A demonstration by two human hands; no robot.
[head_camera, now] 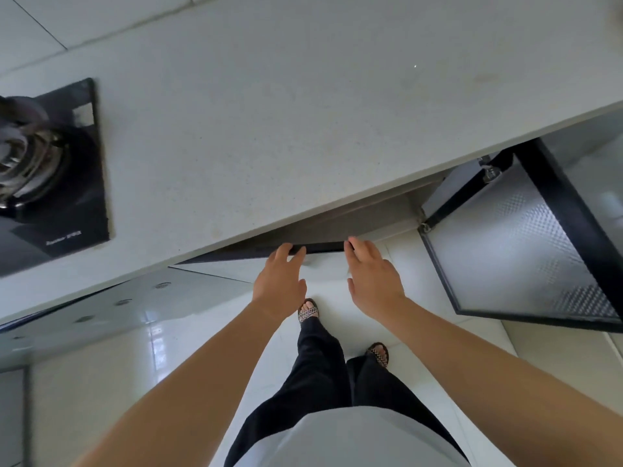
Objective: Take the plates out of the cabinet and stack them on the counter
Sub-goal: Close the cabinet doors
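Both hands reach under the counter's front edge

The left hand (281, 281) and right hand (372, 276) are spread, fingers loose, grasping nothing, fingertips at a dark cabinet door (320, 247) below the counter (269, 112). Another glass door (515, 247) hangs open right of it; a stove (43, 173) sits at the counter's left. No plates show.

Gas hob (50, 173) sat at the left edge of the frame: black glass top, metal burner, small pale print near its lower right corner. Tiled wall (33, 25) filled the upper left corner, grout lines visible. Glossy pale floor tiles (101, 382) took up the lower part of the frame, with bright reflections at lower left. Black trousers (320, 382) ran down the lower centre. Patterned sandals (308, 311) were on both feet.
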